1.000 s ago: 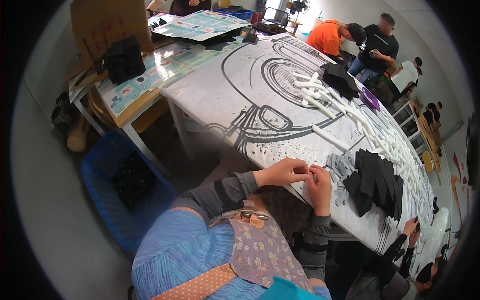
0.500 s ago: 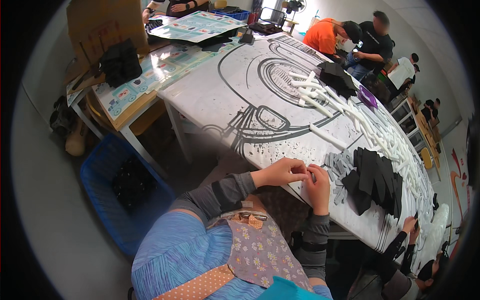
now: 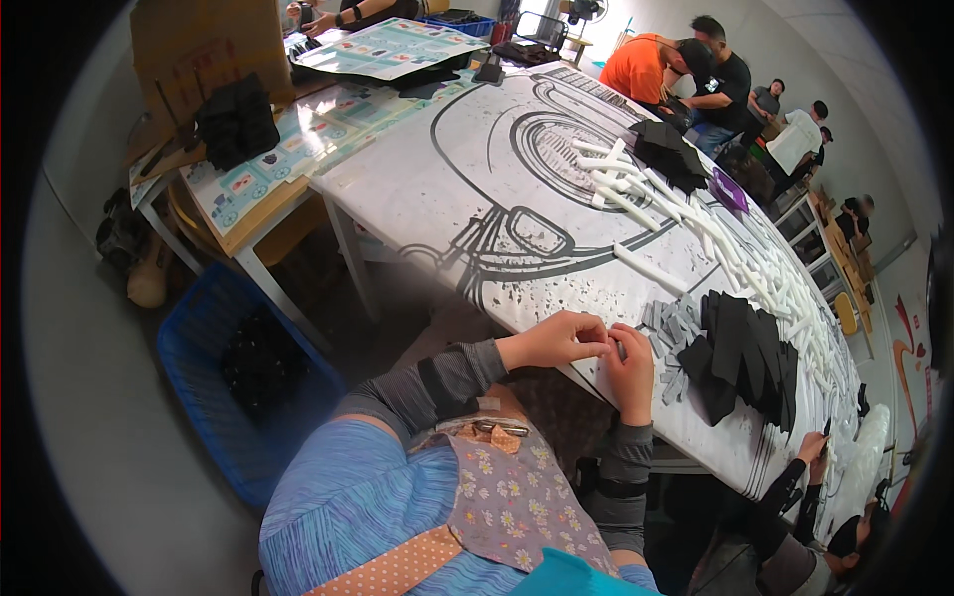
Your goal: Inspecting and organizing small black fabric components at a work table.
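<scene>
My left hand (image 3: 558,339) and my right hand (image 3: 630,366) meet at the near edge of a long white table (image 3: 427,189) printed with a large black line drawing. Their fingertips pinch together on a small grey piece (image 3: 620,350), too small to make out clearly. Just right of my right hand lie several small grey strips (image 3: 674,328) and a heap of black foam pieces (image 3: 745,363). Grey sleeves cover both my forearms.
White foam sticks (image 3: 715,243) trail along the table's far side, with another black heap (image 3: 668,151) and a purple tray (image 3: 730,189). A blue crate (image 3: 214,368) stands on the floor at left beside a side table (image 3: 268,164). Other people work at the far end and lower right.
My hands stay together at the table edge, fingers shifting slightly. The view has tilted a little. The people at the far end have moved closer together.
</scene>
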The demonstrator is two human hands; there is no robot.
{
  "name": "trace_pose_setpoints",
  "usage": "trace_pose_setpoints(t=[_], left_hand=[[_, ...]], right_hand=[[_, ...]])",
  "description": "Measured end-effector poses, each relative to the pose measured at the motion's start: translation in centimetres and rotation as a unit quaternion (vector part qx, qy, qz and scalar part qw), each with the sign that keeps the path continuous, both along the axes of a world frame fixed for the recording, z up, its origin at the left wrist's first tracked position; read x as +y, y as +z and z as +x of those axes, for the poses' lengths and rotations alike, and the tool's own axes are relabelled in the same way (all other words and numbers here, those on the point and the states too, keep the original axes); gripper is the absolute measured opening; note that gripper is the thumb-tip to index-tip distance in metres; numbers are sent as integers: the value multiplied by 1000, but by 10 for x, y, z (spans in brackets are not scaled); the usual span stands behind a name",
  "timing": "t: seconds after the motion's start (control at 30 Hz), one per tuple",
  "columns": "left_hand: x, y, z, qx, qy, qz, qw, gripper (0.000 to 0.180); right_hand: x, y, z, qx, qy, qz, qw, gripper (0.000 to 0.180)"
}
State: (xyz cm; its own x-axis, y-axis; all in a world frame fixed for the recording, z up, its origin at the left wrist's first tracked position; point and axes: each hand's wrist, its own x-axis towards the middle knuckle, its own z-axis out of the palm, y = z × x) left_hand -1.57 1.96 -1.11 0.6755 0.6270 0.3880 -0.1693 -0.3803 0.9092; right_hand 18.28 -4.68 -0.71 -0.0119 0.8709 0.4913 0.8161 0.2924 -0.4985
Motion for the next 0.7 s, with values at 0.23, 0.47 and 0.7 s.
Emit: trace_pose_setpoints(t=[0.23, 0.47, 0.7], left_hand=[[0, 0, 0, 3, 0, -16, 1000, 17], [0, -1, 0, 0, 0, -7, 1000, 18], [0, 1, -1, 4, 4, 3, 1000, 18]], right_hand=[[0, 0, 0, -1, 2, 2, 1000, 15], [0, 0, 0, -1, 3, 0, 1000, 16], [0, 0, 0, -2, 2, -2, 1000, 16]])
